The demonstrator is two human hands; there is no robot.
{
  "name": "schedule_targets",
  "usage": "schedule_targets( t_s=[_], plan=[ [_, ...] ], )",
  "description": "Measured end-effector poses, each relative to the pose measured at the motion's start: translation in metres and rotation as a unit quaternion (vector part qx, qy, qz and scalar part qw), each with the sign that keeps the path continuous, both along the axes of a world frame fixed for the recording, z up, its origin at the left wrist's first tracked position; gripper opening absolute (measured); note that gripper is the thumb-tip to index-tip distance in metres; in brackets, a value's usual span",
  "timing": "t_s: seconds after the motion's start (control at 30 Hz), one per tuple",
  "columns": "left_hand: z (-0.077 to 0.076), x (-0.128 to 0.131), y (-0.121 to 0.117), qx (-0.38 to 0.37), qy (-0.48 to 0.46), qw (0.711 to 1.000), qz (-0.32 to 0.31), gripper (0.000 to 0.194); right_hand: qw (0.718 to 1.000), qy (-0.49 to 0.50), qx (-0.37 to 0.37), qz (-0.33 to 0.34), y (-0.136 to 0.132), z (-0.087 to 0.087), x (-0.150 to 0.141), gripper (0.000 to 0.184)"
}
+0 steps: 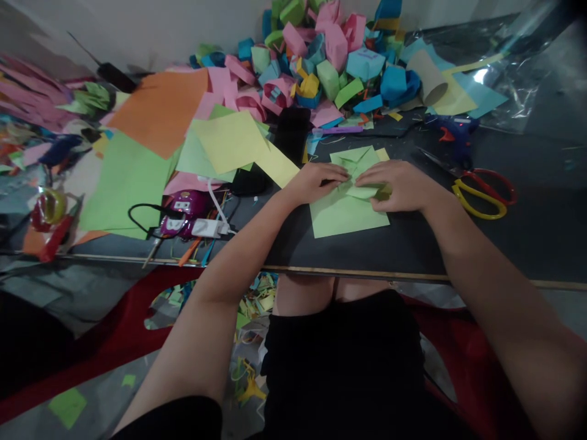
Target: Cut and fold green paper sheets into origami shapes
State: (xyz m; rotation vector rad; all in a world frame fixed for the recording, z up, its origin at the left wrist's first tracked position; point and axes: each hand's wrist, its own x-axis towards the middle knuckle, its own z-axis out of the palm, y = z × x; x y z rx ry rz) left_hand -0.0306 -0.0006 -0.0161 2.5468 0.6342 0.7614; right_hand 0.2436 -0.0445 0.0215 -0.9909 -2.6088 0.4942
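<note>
A light green sheet of folded paper (362, 160) lies on the dark tabletop, with creased flaps near its middle. Beneath it rests a flat light green sheet (351, 221). My left hand (316, 182) is closed at the folded paper's left side, fingertips pressed on the crease. From the right, my right hand (398, 185) grips a raised flap between thumb and fingers. The two hands' fingertips almost meet. A bit of yellow paper (382, 154) shows behind the right fingers. The undersides of the folds are hidden by my fingers.
Scissors with red and yellow handles (486, 192) lie right of my right hand, below a blue glue gun (454, 131). Folded paper pieces (330, 67) are heaped at the back. Left are coloured sheets (128, 183) and a purple power strip (186, 211) with cables.
</note>
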Motion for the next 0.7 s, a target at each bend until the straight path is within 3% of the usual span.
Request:
schedule_targets(
  t_s=[0.1,0.23,0.43,0.53,0.7],
  plan=[
    [0.001,0.0,-0.001,-0.003,-0.001,1.0,-0.002,0.027,1.0,0.015,-0.012,-0.007,0.0,0.0,0.0,0.043],
    [0.002,0.0,-0.001,-0.001,0.003,1.0,-0.001,0.025,0.994,0.09,-0.048,-0.048,0.002,-0.006,0.0,0.025],
    [0.002,0.001,0.0,-0.001,0.001,1.0,0.0,0.022,0.952,0.18,-0.176,-0.176,0.013,-0.016,-0.005,0.031],
    [0.001,0.001,0.0,-0.002,-0.007,1.0,-0.002,0.021,0.934,0.218,-0.202,-0.2,0.015,-0.016,-0.006,0.032],
    [0.0,0.001,0.001,-0.003,-0.012,1.0,-0.002,0.021,0.929,0.223,-0.204,-0.214,0.012,-0.018,-0.008,0.032]
  ],
)
